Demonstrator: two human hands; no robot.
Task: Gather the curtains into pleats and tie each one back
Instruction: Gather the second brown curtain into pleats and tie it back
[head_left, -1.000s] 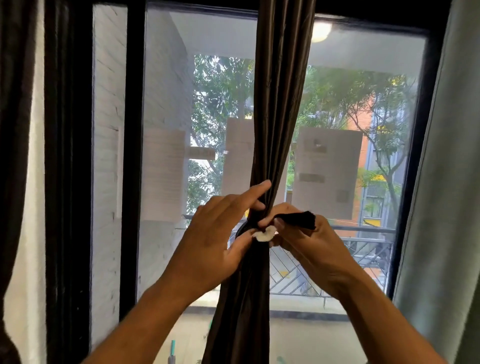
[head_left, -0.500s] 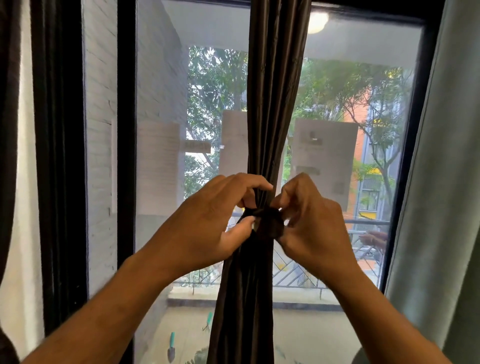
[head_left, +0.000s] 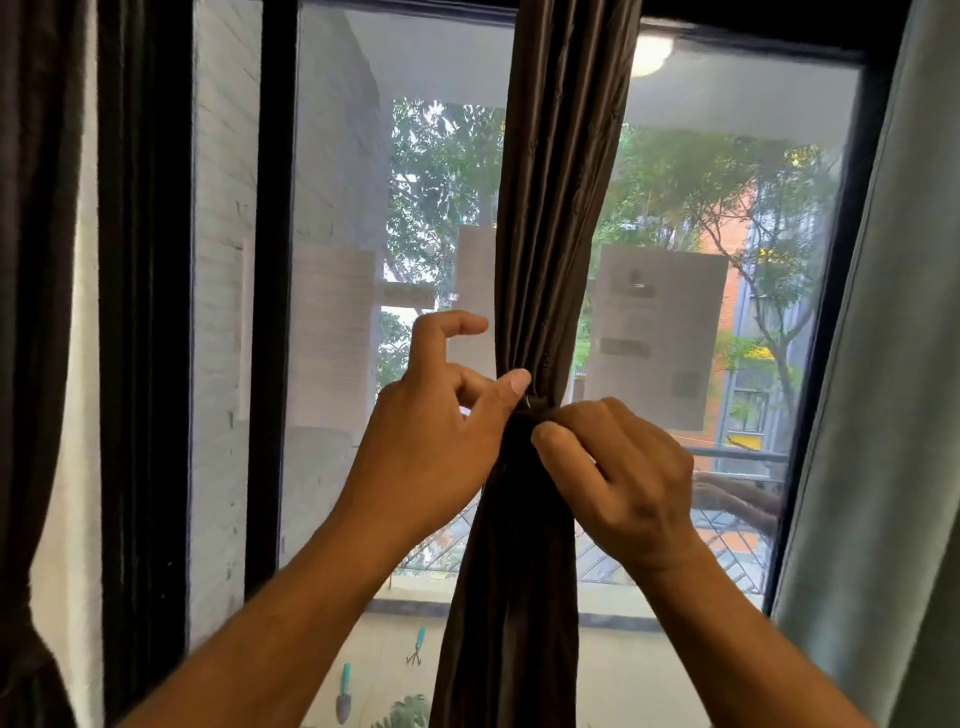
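Observation:
A dark brown curtain (head_left: 556, 208) hangs in front of the window, gathered into narrow pleats and cinched at its waist by a dark tie band (head_left: 540, 402). My left hand (head_left: 436, 431) is beside the bundle on its left, thumb pressing on the curtain just above the band, the other fingers lifted and apart. My right hand (head_left: 618, 467) is on the right side, its thumb and fingers pinched on the band. Most of the band is hidden behind my fingers.
A black window frame (head_left: 270, 312) runs down the left of the pane. Another dark curtain (head_left: 36, 312) hangs at the far left and a grey-green curtain (head_left: 893, 364) at the right. Paper sheets are stuck on the glass (head_left: 654, 332).
The loose end of the band and its white patch are no longer visible. My left fingers have lifted off and spread. My right hand has dropped onto the band.

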